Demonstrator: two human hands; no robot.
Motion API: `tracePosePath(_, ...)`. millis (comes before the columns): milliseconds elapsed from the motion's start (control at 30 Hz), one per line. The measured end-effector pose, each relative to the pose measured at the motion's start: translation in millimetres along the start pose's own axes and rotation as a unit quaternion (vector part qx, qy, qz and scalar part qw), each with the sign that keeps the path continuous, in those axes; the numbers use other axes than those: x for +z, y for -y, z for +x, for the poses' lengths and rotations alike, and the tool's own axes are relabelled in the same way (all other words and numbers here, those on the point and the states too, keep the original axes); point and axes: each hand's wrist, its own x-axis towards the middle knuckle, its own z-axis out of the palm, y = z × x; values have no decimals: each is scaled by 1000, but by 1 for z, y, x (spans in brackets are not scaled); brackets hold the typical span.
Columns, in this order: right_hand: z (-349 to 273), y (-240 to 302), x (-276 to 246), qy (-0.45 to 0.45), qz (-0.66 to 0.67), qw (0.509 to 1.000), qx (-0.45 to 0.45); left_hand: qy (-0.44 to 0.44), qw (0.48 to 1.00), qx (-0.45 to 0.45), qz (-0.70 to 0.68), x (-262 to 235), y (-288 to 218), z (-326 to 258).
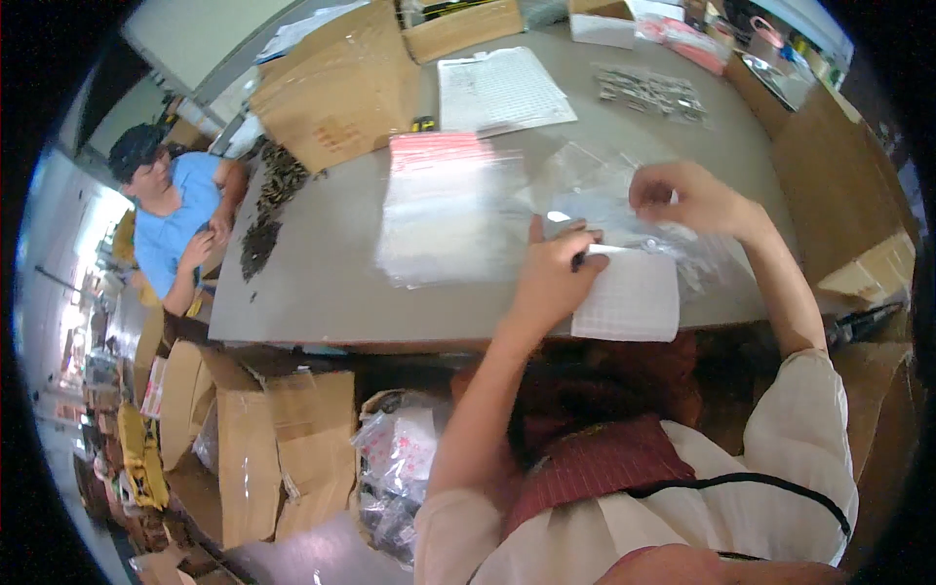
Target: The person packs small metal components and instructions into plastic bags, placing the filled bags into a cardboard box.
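My left hand (561, 273) rests near the table's front edge, its fingers closed round a small dark piece (578, 260) too hidden to name. Just right of it lies a white gridded sheet of paper (629, 297). Above some loose clear plastic bags (585, 200) is my right hand (687, 200), fingers curled together; whatever they pinch cannot be made out. To the left of my left hand, a stack of clear zip bags (439, 224) with red-striped tops lies flat.
Printed sheets (502, 90) and a bag of small metal parts (651, 93) lie farther back. A cardboard box (336, 88) stands by a pile of dark small parts (268, 205) at left, where a person in blue (171, 210) sits. Cardboard (838, 185) borders the right.
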Motion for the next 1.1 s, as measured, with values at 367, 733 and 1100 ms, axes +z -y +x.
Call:
tracePosePath(367, -45, -10, 22, 31, -117, 993, -4, -21, 994, -37, -98, -7, -14, 3)
tracePosePath(733, -36, -12, 30, -7, -136, 990, -34, -12, 981, -133, -142, -11, -13, -1)
tracePosePath(1100, -44, -16, 47, -103, -177, 972, -112, -26, 990, -103, -93, -10, -15, 1)
